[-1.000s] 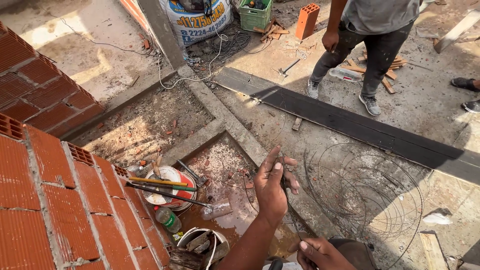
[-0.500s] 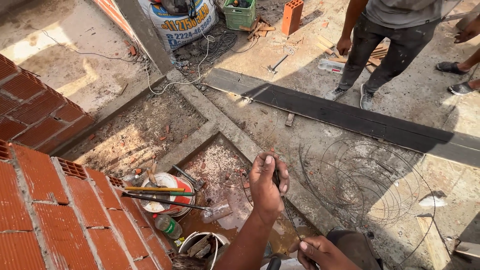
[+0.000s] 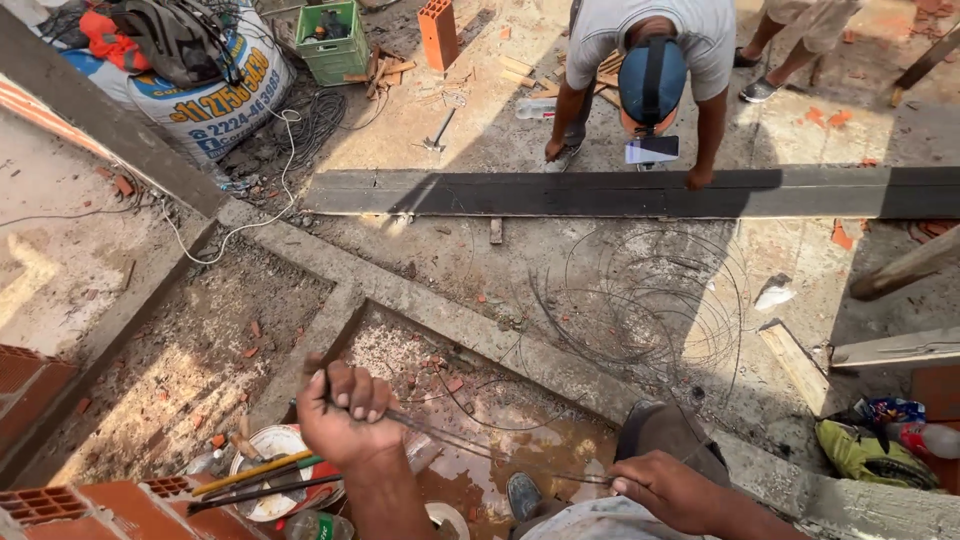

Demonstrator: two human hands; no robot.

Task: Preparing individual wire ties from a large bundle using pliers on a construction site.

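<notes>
Between both hands (image 3: 350, 405) (image 3: 665, 490), thin wire (image 3: 490, 452) stretches left-right.

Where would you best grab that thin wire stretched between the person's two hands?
Probably on the bare middle stretch of the thin wire, coming from above. It runs taut and nearly level between the left hand, fisted around one end, and the right hand, pinching the other. That span hangs free over the wet pit, so fingers could close around it unobstructed.

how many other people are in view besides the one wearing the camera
2. One person bends over the long dark plank at top centre; another's legs show at the top right edge. More may be out of frame.
</notes>
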